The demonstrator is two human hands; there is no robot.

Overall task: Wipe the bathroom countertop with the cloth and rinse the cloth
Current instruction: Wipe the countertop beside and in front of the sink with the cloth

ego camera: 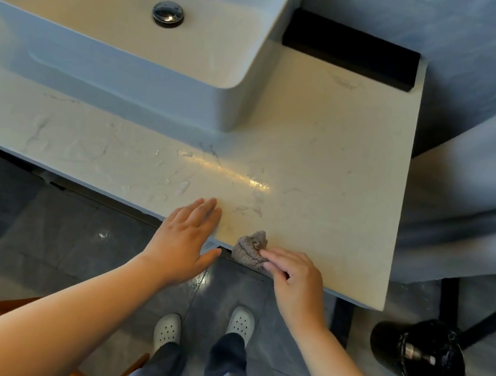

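Two hands on my feed, at the counter's (340, 170) near edge: left hand (187, 236) flat, fingers straight; right hand (294, 276) pinching the bunched cloth (251, 248), which lies on that edge under its fingertips (272, 254). Wiping is under way, I judge; next comes a firm sweep through the wet streaks (177, 176) toward the sink (127, 81).

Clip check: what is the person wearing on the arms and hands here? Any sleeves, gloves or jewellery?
Nothing visible. The left hand and right hand are ungloved, with no rings, watch or bands showing. Both forearms are bare, with no sleeve in frame. Lower down are dark trousers and white perforated clogs.
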